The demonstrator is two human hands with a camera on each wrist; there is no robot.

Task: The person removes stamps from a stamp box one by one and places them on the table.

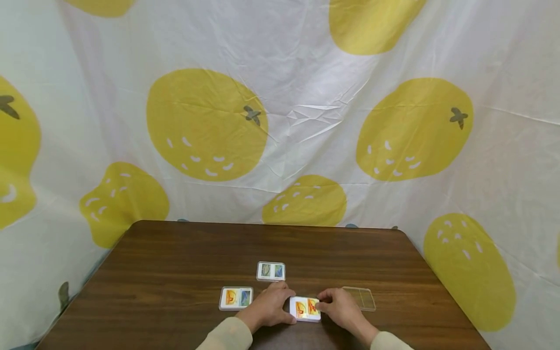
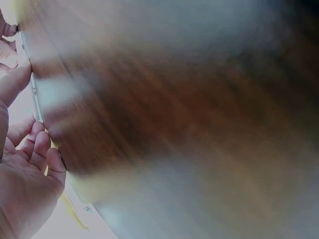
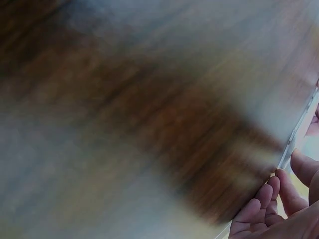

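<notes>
A stack of white picture cards (image 1: pixel 302 317) with orange pictures on top lies in front of me on the table. My left hand (image 1: pixel 272 307) holds it along its left side, thumb at the near corner and fingers toward the far one. At its right edge, the thumb and fingers of my right hand (image 1: pixel 341 307) pinch the stack. In the left wrist view the left hand (image 2: pixel 30 191) shows fingertips along a thin pale edge. The right hand (image 3: pixel 286 214) touches a similar edge in the right wrist view.
A clear case with an orange and a blue picture (image 1: pixel 236 298) lies left of my left hand. Farther back is another cased picture card (image 1: pixel 271 271). An unfilled clear plastic case (image 1: pixel 367 298) sits beyond my right hand, on the brown wooden table (image 1: pixel 175 257). Behind hangs a lemon-patterned cloth (image 1: pixel 302 146).
</notes>
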